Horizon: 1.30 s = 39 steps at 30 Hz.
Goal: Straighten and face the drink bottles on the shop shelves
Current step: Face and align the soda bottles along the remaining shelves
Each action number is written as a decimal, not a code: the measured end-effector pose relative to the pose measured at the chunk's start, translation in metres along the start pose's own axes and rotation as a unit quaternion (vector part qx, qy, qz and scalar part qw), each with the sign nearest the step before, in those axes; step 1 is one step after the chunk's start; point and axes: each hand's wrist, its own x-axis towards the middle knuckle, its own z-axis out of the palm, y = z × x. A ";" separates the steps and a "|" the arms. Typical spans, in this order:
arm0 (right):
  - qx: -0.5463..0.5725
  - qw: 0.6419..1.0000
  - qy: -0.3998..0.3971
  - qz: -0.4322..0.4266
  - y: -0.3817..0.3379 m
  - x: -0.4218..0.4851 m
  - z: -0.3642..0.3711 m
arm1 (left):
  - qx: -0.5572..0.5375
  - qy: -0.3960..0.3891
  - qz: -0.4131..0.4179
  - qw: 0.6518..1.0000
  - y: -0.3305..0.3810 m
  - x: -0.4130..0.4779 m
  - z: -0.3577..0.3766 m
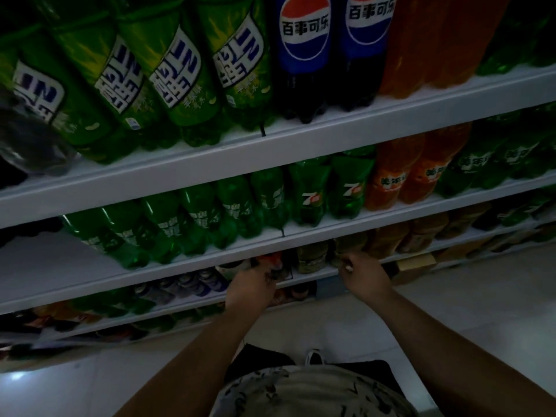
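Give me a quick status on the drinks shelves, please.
Left hand grips dark red-labelled plastic bottle, third shelf in view. Right hand pinches dim brownish plastic bottle. White metal shelf lip overhangs both hands.

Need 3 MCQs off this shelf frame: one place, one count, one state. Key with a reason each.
1. Relative to the 7-Up bottles, the left hand and right hand are at:
A) the shelf above
B) the same shelf
C) the shelf below

2. Blue-label cola bottles facing out on the top shelf:
A) one
B) two
C) four

3. The left hand:
A) hangs at the person's side
B) grips a red-topped bottle
C) lies flat on the floor

Key:
1 C, both hands reach under the 7-Up row.
2 B, two round logos stand side by side.
3 B, its fingers curl on the bottle.
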 end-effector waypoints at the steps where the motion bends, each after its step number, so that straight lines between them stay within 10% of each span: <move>1: -0.005 1.000 -0.018 0.008 0.001 0.000 0.001 | -0.004 -0.010 -0.018 1.000 -0.010 0.002 0.004; 8: -0.032 0.990 -0.133 0.044 0.001 0.020 -0.001 | -0.114 0.004 -0.158 0.981 -0.076 0.002 0.026; 25: -0.169 0.858 -0.394 -0.284 -0.007 0.098 0.059 | -0.326 0.068 -0.258 0.907 0.033 0.050 0.109; 32: 0.026 0.921 -0.277 -0.272 -0.018 0.096 0.093 | -0.422 0.176 -0.273 0.846 0.034 0.046 0.151; 39: 0.129 0.954 -0.196 -0.187 -0.016 0.108 0.142 | -0.507 0.343 -0.090 0.786 0.021 0.065 0.157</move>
